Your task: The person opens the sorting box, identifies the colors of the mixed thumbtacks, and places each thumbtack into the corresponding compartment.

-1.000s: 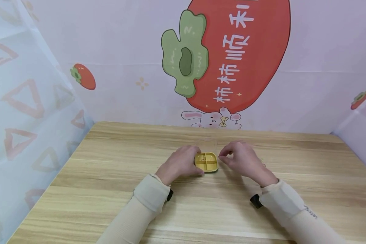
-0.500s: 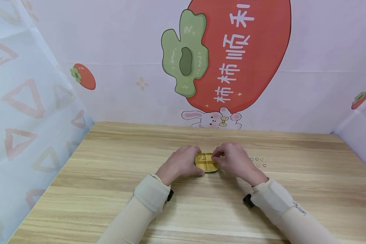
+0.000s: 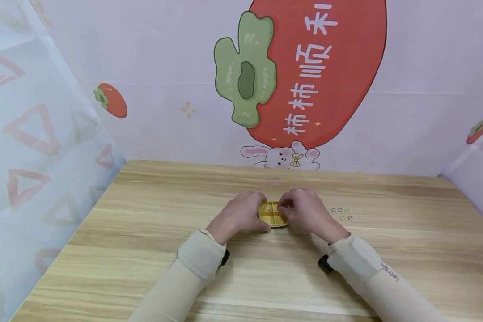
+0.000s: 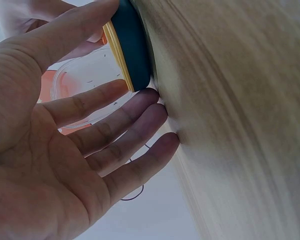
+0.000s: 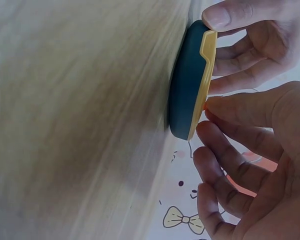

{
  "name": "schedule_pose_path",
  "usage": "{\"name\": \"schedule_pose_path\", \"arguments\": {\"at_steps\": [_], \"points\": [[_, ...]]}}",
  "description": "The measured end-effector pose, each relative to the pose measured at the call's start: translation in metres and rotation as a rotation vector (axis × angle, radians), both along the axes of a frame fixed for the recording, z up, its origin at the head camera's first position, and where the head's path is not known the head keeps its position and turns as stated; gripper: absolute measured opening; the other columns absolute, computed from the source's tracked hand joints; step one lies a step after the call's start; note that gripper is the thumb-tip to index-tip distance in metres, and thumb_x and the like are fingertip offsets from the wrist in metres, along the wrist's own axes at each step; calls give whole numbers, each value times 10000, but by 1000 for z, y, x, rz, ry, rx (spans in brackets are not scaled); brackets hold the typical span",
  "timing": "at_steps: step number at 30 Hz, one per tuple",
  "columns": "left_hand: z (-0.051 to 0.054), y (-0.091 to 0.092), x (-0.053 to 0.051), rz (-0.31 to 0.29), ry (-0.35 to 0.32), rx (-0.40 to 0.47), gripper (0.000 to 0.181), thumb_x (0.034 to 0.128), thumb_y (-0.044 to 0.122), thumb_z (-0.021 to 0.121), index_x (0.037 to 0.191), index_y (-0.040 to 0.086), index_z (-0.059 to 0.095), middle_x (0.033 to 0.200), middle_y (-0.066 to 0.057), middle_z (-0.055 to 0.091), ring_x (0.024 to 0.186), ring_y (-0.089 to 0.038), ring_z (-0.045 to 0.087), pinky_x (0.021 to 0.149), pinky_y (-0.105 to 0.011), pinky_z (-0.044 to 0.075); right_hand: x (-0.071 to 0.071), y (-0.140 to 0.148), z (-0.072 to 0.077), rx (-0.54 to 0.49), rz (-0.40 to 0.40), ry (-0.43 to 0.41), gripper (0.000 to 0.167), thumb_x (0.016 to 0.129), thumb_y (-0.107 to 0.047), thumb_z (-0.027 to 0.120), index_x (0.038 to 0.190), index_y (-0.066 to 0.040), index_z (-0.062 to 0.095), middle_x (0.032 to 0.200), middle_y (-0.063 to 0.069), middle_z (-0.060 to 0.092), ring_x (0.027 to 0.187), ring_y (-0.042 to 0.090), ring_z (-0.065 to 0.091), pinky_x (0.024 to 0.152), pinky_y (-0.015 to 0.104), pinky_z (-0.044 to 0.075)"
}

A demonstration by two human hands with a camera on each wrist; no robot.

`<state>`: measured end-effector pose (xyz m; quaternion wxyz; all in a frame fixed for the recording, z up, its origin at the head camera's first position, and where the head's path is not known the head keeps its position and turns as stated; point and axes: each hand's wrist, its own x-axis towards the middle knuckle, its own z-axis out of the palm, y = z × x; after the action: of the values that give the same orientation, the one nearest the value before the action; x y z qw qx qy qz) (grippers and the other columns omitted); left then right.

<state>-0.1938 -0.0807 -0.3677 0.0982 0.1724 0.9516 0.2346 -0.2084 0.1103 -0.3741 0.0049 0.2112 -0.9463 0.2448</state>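
A small box with four yellow compartments (image 3: 268,218) lies on the table; its dark teal base (image 4: 132,47) shows in the left wrist view. My left hand (image 3: 241,213) holds the box's left side between thumb and forefinger. At the right half of the box is my right hand (image 3: 309,212), thumb and forefinger together over the rear right compartment. A tiny orange piece (image 5: 206,105) shows at those fingertips in the right wrist view, mostly hidden. One small ring-like piece (image 3: 269,209) lies in the rear left compartment. The clear lid (image 3: 272,189) stands open behind.
Several small round pieces (image 3: 340,209) lie in two short rows on the wooden table (image 3: 153,214), right of my right hand. A printed cloth (image 3: 165,125) hangs behind the table, with more cloth along the left and right sides.
My right hand has moved left from beside the box to over its right compartments, uncovering more of the small pieces on the table. My left hand keeps its hold on the box.
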Motion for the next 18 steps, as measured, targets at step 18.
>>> {"name": "schedule_pose_path", "arguments": {"at_steps": [18], "points": [[0,0,0,-8,7,-16,656,769,333,906,1293,48,635,1110,-48,658,898,-195,576,800,-352,501,-1,-7,1,9,5,-14,42,874,-91,800,915,-100,803,825,-24,674,747,173,572,697,330,503]]}}
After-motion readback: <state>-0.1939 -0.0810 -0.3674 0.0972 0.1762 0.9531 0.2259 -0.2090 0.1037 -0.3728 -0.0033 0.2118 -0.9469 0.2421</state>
